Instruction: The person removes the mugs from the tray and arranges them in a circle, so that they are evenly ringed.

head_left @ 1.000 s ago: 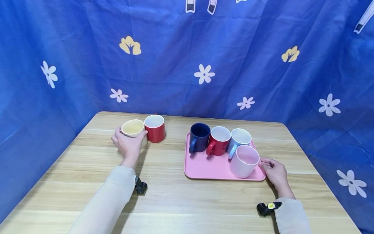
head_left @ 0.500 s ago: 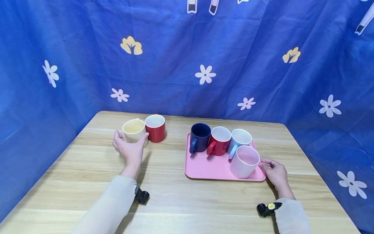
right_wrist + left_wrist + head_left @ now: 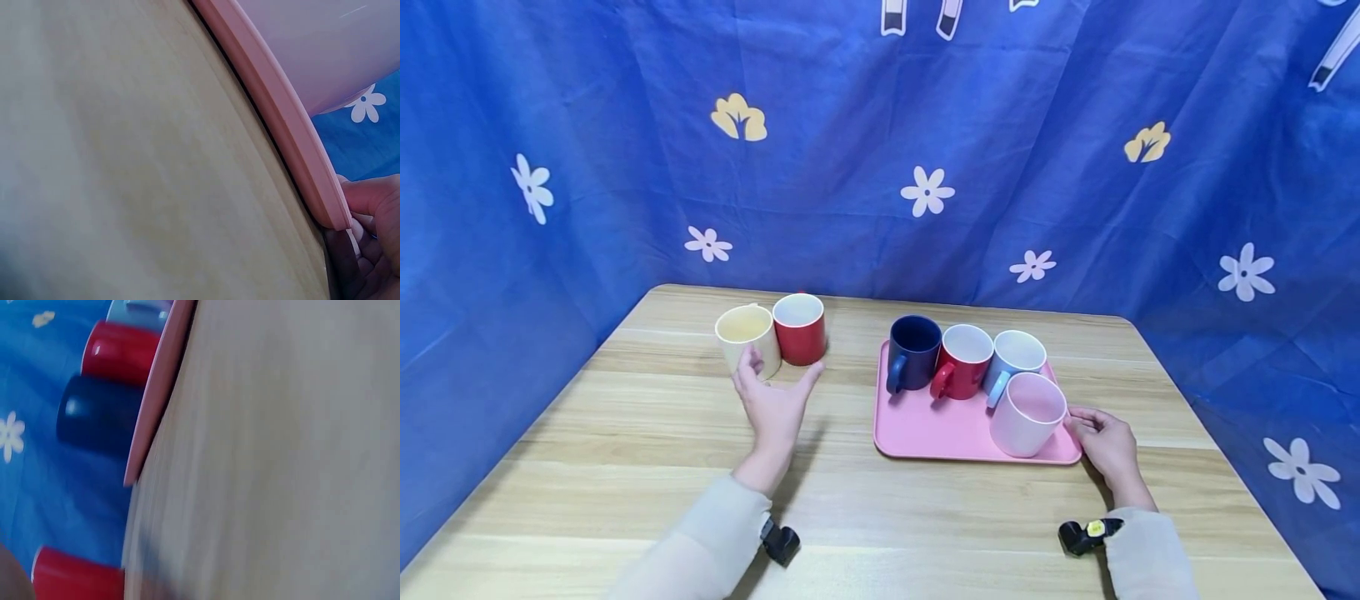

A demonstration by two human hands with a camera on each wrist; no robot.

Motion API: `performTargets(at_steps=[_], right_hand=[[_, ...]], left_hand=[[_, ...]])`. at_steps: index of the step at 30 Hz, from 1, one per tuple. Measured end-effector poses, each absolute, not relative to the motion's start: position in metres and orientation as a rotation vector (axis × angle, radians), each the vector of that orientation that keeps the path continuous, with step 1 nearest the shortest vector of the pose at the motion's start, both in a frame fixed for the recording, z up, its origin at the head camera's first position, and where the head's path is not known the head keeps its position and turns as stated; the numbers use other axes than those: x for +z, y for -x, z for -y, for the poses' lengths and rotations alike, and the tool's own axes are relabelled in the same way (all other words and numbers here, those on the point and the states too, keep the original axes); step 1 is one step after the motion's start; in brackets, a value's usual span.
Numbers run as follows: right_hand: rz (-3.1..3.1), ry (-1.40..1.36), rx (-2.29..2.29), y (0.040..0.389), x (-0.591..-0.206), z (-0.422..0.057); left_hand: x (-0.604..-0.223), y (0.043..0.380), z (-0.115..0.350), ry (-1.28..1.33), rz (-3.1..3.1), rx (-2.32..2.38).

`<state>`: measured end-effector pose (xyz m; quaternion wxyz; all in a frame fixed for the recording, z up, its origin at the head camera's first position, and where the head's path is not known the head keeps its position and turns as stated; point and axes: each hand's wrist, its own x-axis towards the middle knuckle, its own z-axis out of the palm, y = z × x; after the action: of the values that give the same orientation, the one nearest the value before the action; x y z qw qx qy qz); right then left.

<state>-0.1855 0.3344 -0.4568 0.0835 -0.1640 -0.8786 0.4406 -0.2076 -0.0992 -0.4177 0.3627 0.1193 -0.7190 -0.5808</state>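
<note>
In the head view my left hand [image 3: 773,408] is in front of the cream mug [image 3: 752,346] and the red mug [image 3: 801,337]. Thumb and fingers are spread apart with nothing between them. My right hand [image 3: 1105,442] holds the right edge of the pink tray [image 3: 917,433]; in the right wrist view the thumb [image 3: 369,195] is at the tray's rim, with the other fingers lower down. On the tray stand a dark blue mug [image 3: 916,358], a second red mug [image 3: 966,367], a light blue mug [image 3: 1015,354] and a pale pink mug [image 3: 1026,421].
A light wooden table [image 3: 850,517] bears everything. Blue cloth [image 3: 850,167] with flower prints hangs behind it and at both sides. The cream and red mugs stand side by side at the back left, some way from the tray.
My left hand has let go of the cream mug and moved back and to the right, in front of the red mug. The right hand and tray have stayed still.
</note>
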Motion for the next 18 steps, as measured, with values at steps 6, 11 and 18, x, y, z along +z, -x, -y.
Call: performTargets(at_steps=[6,11,18], right_hand=[[2.621,0.482,1.302,0.185,-0.457,-0.335],[2.624,0.477,1.299,0.185,-0.457,-0.335],[2.615,0.485,1.325,0.185,-0.457,-0.335]], left_hand=[[-0.416,0.196,0.075,-0.185,1.899,-1.581],[-0.413,0.188,0.054,-0.059,1.94,-1.605],[-0.409,0.181,0.025,0.086,2.029,-1.594]])
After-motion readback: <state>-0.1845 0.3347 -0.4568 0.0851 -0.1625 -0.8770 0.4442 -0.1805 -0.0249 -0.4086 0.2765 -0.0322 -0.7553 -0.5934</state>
